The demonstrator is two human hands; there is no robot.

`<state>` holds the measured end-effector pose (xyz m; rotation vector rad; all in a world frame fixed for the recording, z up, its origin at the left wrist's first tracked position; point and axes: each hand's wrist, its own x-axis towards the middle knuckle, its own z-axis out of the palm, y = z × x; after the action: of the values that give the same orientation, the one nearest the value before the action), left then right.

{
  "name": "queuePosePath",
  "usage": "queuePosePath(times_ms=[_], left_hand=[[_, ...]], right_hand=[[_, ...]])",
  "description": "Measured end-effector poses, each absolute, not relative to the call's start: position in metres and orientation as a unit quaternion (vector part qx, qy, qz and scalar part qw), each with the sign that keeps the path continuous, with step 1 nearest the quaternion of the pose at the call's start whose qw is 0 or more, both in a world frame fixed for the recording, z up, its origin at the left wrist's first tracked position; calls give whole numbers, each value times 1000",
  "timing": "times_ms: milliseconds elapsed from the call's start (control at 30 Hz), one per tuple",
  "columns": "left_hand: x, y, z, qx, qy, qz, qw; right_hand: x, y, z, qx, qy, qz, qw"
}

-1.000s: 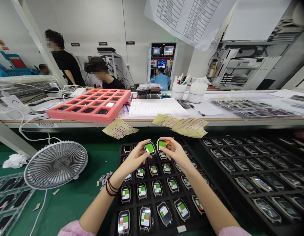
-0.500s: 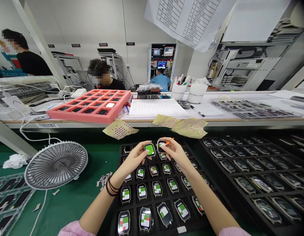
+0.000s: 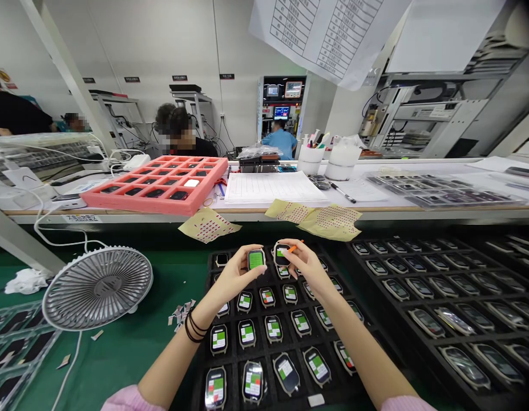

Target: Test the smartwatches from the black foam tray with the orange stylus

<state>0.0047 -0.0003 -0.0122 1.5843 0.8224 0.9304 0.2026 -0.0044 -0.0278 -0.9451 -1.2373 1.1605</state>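
My left hand (image 3: 233, 276) holds a smartwatch body (image 3: 256, 260) by its edges, its screen lit green and facing up. My right hand (image 3: 307, 268) grips a second smartwatch body (image 3: 282, 254) between fingers and thumb, with a small orange tool (image 3: 295, 247) showing past the fingertips. The two watches are close together but apart. Below my hands lies a black foam tray (image 3: 209, 297) holding several rows of watch bodies, such as one with a green-and-white label (image 3: 273, 328). Some slots are hidden under my hands.
A second black tray of watches (image 3: 422, 288) lies to the right. A grey desk fan (image 3: 97, 288) stands left on the green mat. Beyond lie tan perforated sheets (image 3: 208, 224), a pink foam tray (image 3: 155, 185) and a paper form (image 3: 273, 187). Co-workers sit behind the bench.
The left-hand watch has turned more upright and shifted slightly left. The right-hand watch has tilted a little. A standing person at the back left has moved further left.
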Motion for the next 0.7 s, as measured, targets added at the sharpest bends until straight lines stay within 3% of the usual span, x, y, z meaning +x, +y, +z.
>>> queuePosePath(times_ms=[167, 367, 700], left_hand=[[5, -4, -12, 692, 338, 366, 523], [8, -12, -6, 775, 381, 369, 344], [11, -16, -4, 781, 390, 374, 312]], right_hand=[[201, -7, -24, -410, -518, 503, 558], [192, -15, -20, -409, -537, 518, 525], [187, -19, -24, -406, -588, 484, 505]])
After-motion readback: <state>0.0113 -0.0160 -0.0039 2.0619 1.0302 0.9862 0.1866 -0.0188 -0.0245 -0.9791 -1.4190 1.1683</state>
